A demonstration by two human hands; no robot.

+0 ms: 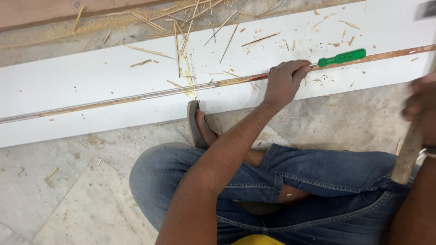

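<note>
Left hand (284,81) is closed around the shaft of a green-handled chisel (341,57), which lies along the groove (136,96) of the white board (68,81). Chisel's long axis follows the groove lengthwise, handle toward the board's right end, blade hidden under the fist. Right hand (420,106), blurred at the frame's right edge, grips a wooden hammer handle (407,152) off the board's near edge. Wood splinters (181,27) litter the far edge. Sandalled foot (197,124) touches the near edge.
</note>
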